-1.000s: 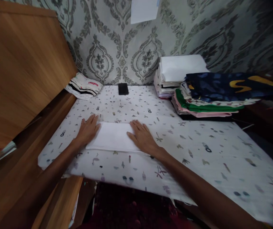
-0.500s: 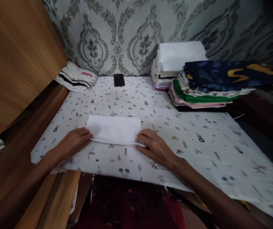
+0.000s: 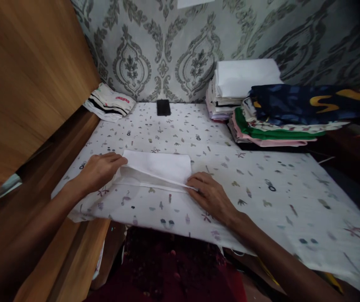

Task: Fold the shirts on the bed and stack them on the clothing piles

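Note:
A folded white cloth (image 3: 162,164) lies on the patterned sheet (image 3: 161,209) covering the table in front of me. My left hand (image 3: 102,170) pinches its upper layer at the left corner and holds it raised, so a gap shows between the layers along the near edge. At the near right corner, my right hand (image 3: 209,193) grips the cloth with fingers closed, low against the table. The cloth's layers meet at that right end and stand apart toward the left.
Stacks of folded clothes stand at the back right, one topped by white cloth (image 3: 247,77), another by a navy garment (image 3: 312,104). A smaller folded pile (image 3: 110,102) sits back left near a wooden cabinet (image 3: 38,75). A black phone-like object (image 3: 163,108) lies by the wall.
My left hand has lifted the cloth's upper layer at the left, opening a gap along the near edge. My right hand stays at the right corner. The whole view has shifted slightly.

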`<state>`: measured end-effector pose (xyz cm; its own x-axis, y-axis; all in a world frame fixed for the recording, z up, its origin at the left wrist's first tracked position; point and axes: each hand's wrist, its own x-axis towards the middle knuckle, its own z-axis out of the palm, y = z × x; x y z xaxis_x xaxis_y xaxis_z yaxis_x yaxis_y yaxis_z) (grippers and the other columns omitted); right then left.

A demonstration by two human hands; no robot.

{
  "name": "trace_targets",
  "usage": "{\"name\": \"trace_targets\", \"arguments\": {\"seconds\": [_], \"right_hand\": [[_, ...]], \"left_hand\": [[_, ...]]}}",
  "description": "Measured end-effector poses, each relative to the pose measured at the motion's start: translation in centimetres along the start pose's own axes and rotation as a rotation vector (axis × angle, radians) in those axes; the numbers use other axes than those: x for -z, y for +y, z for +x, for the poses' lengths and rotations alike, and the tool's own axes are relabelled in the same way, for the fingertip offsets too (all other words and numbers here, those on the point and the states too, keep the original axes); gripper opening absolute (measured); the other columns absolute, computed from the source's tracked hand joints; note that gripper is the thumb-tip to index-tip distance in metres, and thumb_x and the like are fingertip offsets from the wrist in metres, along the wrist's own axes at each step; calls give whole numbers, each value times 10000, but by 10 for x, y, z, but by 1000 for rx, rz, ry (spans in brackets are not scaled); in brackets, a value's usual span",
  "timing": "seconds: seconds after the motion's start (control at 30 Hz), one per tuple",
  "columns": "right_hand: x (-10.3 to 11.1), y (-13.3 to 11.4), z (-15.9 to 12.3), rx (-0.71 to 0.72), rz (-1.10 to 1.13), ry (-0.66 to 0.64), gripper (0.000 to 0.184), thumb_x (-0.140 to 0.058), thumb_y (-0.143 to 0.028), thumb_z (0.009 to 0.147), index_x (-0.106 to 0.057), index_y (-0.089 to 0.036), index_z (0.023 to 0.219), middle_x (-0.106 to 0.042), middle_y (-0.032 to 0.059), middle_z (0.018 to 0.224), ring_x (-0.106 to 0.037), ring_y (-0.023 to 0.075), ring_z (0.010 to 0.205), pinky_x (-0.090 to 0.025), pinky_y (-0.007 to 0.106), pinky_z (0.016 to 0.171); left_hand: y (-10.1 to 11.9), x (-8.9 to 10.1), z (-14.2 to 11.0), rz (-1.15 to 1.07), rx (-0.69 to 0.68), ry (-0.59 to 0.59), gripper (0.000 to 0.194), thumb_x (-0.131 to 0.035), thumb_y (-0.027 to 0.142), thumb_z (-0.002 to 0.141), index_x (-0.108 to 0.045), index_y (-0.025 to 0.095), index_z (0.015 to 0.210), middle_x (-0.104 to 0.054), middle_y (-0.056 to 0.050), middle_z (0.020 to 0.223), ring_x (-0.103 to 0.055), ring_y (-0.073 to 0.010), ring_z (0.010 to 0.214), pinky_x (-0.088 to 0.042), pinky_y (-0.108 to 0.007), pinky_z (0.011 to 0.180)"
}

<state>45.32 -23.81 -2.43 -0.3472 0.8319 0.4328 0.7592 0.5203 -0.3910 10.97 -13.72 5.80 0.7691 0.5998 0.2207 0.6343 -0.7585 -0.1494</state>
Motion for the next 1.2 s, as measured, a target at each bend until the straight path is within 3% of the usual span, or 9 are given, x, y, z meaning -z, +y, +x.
{"name": "trace_targets", "arguments": {"seconds": [0.17, 0.27, 0.43, 0.63, 0.77, 0.87, 0.97, 1.07, 1.2], "right_hand": [[-4, -5, -4, 65, -98, 57, 192, -495, -184, 966, -669, -174, 883, -666, 104, 921, -610, 224, 863, -557, 357, 710], [-1, -6, -7, 120, -159, 54, 186, -497, -184, 967, -680, -167, 935, -681, 112, 955, -617, 228, 883, -575, 375, 730], [9, -1, -6, 189, -207, -57, 209, -500, -132, 939, -668, -146, 1063, -683, 128, 1059, -631, 234, 978, -598, 376, 779], [6, -8, -5, 157, -283, -94, 304, -424, 12, 857, -663, -128, 982, -697, 150, 1025, -638, 255, 949, -602, 400, 760], [21, -8, 4, 33, -242, -49, 307, -422, -7, 832, -655, -173, 942, -705, 123, 965, -649, 248, 898, -593, 392, 736], [56, -7, 24, -44, -184, 56, 260, -440, -79, 851, -659, -191, 936, -708, 104, 946, -660, 232, 858, -569, 367, 740], [96, -8, 48, -83, -141, 88, 215, -468, -134, 846, -665, -203, 898, -715, 72, 897, -663, 209, 791, -529, 317, 699], [120, -8, 67, -130, -141, 54, 180, -492, -151, 817, -661, -203, 851, -703, 45, 816, -642, 188, 704, -485, 284, 639], [125, 4, 81, -191, -183, 59, 164, -499, -135, 778, -652, -189, 807, -672, 30, 729, -623, 184, 677, -460, 271, 637]], "left_hand": [[0, -20, -20, -21, -28, 141, 342, -393, 23, 895, -660, 183, 1038, -704, -90, 1108, -660, -207, 1051, -582, -329, 822], [-2, -37, -41, -133, -152, 103, 288, -407, 81, 939, -663, 178, 1029, -703, -98, 1137, -616, -217, 1184, -577, -351, 917], [-2, -47, -59, -152, -120, 37, 227, -495, 292, 978, -646, 152, 1071, -664, -142, 1236, -640, -223, 1167, -566, -364, 977], [-1, -49, -53, -98, -94, 13, 329, -343, 172, 982, -670, 177, 1019, -723, -111, 1122, -671, -223, 1089, -580, -382, 916], [-5, -19, -36, -190, 46, 161, 226, -434, 238, 953, -656, 196, 940, -740, -86, 1023, -704, -196, 928, -587, -324, 823], [-9, 25, -16, -297, 174, 269, 141, -524, 289, 908, -635, 215, 865, -734, -46, 981, -696, -187, 890, -561, -304, 821], [-15, 60, 5, -440, 324, 289, 166, -582, 353, 858, -624, 204, 797, -718, -35, 966, -671, -200, 870, -543, -324, 800], [-23, 70, 26, -636, 421, 273, 242, -632, 425, 795, -604, 186, 772, -692, -41, 890, -635, -192, 786, -529, -320, 708], [-32, 63, 48, -779, 436, 307, 232, -670, 405, 736, -548, 208, 723, -650, -18, 778, -598, -170, 707, -492, -286, 633]]}}
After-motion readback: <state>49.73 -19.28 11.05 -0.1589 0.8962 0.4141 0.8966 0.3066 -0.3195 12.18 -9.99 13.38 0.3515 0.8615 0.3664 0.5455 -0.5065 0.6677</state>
